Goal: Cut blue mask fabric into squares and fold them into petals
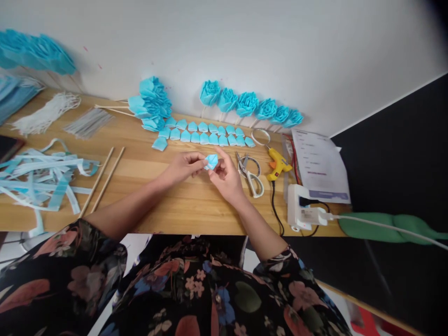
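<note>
A small folded light-blue petal (211, 161) is held over the middle of the wooden table. My left hand (185, 166) pinches its left edge between thumb and fingers. On the other side, my right hand (226, 178) grips the petal with the thumb at its lower edge, the index finger raised beyond it. Just past my hands, two rows of similar folded petals (204, 138) lie on the wood. White-handled scissors (251, 177) rest to the right of my right hand, with their blades pointing away from me.
A yellow glue gun (278, 163) and a tape roll (261, 136) lie right, near a white power strip (297, 207) with cables. Blue flowers on sticks (247, 104) lean on the wall. Blue strips (52, 179), two wooden sticks (105, 179) and wires (88, 122) lie left.
</note>
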Demonstrator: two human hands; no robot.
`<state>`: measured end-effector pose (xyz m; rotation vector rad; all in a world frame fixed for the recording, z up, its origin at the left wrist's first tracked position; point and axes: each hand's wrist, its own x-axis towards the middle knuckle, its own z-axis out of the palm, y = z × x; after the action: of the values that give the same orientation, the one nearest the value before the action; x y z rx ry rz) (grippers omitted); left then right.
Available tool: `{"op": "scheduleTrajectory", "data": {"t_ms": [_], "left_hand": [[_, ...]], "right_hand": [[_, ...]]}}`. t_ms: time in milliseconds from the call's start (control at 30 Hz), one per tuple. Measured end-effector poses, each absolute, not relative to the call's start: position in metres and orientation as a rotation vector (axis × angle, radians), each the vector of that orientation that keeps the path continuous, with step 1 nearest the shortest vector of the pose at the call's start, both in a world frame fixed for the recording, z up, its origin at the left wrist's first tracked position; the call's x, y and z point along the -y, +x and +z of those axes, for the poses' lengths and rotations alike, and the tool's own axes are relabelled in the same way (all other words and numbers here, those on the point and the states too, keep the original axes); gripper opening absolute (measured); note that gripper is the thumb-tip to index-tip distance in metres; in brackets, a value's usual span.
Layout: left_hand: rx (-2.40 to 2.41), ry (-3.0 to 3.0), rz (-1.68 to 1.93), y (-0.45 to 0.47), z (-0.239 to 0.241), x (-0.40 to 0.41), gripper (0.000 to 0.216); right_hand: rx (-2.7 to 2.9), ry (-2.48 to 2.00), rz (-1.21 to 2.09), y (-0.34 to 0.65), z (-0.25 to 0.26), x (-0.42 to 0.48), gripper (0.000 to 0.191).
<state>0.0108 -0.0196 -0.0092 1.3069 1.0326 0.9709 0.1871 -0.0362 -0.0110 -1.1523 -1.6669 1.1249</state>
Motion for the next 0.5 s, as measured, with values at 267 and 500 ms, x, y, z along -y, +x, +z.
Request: {"op": "scheduleTrajectory", "data": {"t_ms": [267,500], "left_hand": [[-1.093,1.154,1.055,0.008,-0.018,0.014,0.032],[-1.095,1.196,0.992,0.007,-0.019,0.014,0.035]], "right_hand": [[1.540,-1.394,0.681,0.257,0.011,0.020,0.034],[1.822,-1.586,0.457,0.282,-0.010,0.002,0.020]]}}
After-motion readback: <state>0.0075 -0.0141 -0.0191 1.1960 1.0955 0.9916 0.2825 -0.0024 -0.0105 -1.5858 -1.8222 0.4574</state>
